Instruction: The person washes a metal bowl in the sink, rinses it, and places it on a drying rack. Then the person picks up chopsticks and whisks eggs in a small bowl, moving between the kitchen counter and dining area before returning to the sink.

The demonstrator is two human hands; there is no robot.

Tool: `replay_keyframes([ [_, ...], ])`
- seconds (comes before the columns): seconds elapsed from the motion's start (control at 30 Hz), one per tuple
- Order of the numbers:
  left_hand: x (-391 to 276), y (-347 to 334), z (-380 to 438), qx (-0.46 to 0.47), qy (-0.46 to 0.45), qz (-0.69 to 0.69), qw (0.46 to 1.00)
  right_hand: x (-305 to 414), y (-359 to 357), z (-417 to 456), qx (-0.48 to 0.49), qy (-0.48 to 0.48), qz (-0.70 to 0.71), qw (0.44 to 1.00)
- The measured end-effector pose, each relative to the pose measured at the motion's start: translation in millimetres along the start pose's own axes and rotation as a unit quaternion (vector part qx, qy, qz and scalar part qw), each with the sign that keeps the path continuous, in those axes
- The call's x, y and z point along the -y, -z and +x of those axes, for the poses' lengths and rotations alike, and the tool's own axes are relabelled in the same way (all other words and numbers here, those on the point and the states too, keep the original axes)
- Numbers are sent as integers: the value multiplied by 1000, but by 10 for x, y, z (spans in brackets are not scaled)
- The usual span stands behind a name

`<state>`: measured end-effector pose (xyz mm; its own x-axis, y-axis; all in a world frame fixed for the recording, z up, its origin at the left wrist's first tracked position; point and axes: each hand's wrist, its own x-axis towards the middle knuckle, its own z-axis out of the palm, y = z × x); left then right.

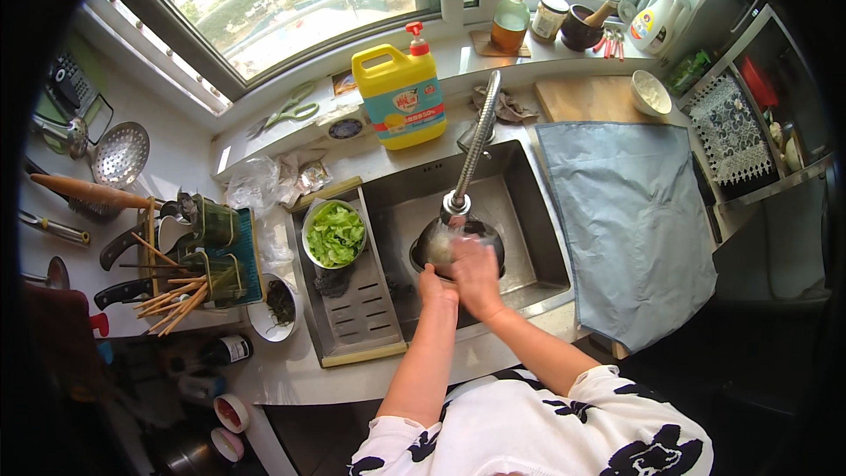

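Note:
Under the spray head of the flexible metal faucet [457, 206], both hands meet in the steel sink [529, 231]. My left hand [435, 285] is cupped at a pale rounded object [439, 248], too blurred to name, and appears to hold it. Motion blurs my right hand [477, 271], which lies against that object's right side; its fingers are stretched forward. Below them is a dark round vessel [492, 244], partly hidden by the hands. Left of the basin, a white bowl of cut green lettuce [335, 235] stands on the slotted steel drainer [360, 327].
A yellow detergent jug [400, 99] stands behind the sink. At right, a grey cloth [628, 225] partly covers a wooden board [581, 99] bearing a bowl of white contents [650, 92]. Leftward are a knife and chopstick holder [221, 225] and a bowl with dark strands [281, 307].

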<state>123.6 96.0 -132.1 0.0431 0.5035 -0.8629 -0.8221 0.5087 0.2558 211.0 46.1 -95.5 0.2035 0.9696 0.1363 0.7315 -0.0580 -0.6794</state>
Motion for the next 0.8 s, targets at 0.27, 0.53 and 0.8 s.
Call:
replay_keyframes([
  [0.27,-131,-85,-481,78,-148,213,963,-56,250,638,152,158,-20,975],
  [0.53,-378,-40,-524,136,-176,175,959,-842,323,812,174,-325,324,871],
  [0.8,-224,-63,-412,152,-461,581,654,-955,331,383,68,-309,208,925],
])
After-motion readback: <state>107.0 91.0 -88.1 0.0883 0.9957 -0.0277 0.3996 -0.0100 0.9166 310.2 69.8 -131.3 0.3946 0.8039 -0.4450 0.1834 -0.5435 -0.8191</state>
